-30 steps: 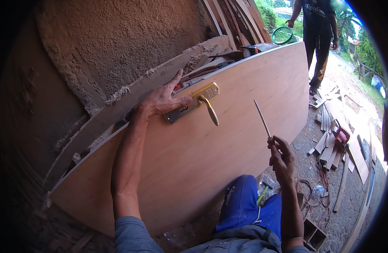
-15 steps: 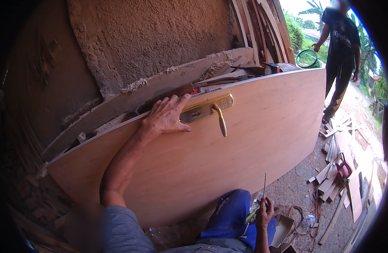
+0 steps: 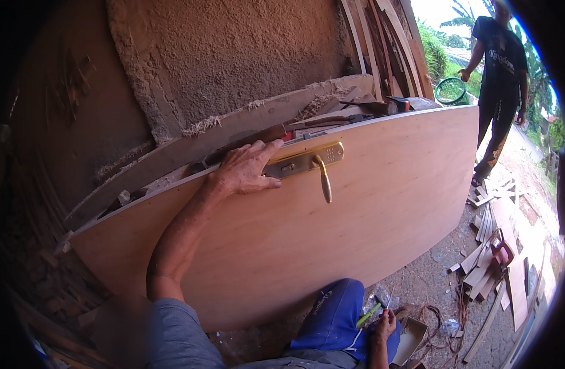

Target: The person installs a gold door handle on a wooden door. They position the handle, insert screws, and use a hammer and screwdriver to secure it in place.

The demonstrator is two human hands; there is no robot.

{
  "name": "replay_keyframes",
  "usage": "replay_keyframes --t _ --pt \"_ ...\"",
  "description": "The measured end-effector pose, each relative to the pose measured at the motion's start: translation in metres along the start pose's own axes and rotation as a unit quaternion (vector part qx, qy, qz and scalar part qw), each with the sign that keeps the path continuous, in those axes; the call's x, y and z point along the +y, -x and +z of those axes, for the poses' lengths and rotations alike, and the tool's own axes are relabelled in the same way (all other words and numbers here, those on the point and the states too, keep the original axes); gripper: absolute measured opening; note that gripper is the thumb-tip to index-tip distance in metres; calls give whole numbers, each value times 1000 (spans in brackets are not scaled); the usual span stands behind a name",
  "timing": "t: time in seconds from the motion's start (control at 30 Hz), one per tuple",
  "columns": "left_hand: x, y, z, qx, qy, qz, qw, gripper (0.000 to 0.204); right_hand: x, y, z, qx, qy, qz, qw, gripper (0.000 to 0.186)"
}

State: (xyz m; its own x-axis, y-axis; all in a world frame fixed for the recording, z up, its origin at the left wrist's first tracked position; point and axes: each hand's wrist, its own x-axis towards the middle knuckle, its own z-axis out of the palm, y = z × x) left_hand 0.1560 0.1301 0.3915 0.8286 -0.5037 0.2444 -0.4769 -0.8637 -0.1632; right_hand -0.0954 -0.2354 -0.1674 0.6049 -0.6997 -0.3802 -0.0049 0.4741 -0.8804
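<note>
Above, your left hand (image 3: 245, 169) lies open across the door panel (image 3: 356, 240).
Its thumb sits by the lock plate (image 3: 304, 161); below, your right hand (image 3: 384, 328) grips a screwdriver (image 3: 389, 303).

The left hand (image 3: 248, 169) is resting on the door (image 3: 331, 240) at its lock (image 3: 304, 162); the right hand (image 3: 384, 328) is holding a screwdriver (image 3: 389, 303); beyond, a person (image 3: 502, 74) is standing.
</note>
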Motion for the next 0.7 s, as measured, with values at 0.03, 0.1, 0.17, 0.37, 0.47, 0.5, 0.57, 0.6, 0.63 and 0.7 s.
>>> replay_keyframes --t 0.03,0.1,0.17,0.37,0.47,0.5,0.57,0.6,0.63,0.7 --pt "-3 -3 -5 -20 22 3 1000 100 6 -9 -3 0 -2 -5 1000 38" --pt "-8 -17 -13 -47 78 25 996 99 25 -32 -15 22 -14 -42 999 39" --pt "-24 -25 -11 -74 137 45 987 99 25 -35 -18 21 -24 -47 998 39" --pt "-55 -33 -11 -126 188 50 973 98 18 -21 -4 15 -24 -25 999 36" --pt "-41 -33 -23 -175 273 -6 946 100 21 -29 -13 23 -21 -39 999 36" --pt "-43 -30 -23 -170 279 -10 945 102 21 -27 -10 21 -12 -27 999 36" --pt "-48 -25 -17 -161 293 -15 943 105 19 -26 -7 19 4 -3 1000 35" --pt "-51 -26 -12 -137 279 3 950 105 21 -25 -7 13 -9 -3 1000 35" --pt "-53 -26 -7 -114 265 21 957 105 22 -25 -6 9 -5 -6 1000 35" --pt "-56 -23 -2 -85 248 36 964 104 21 -24 -6 2 6 -12 1000 36"
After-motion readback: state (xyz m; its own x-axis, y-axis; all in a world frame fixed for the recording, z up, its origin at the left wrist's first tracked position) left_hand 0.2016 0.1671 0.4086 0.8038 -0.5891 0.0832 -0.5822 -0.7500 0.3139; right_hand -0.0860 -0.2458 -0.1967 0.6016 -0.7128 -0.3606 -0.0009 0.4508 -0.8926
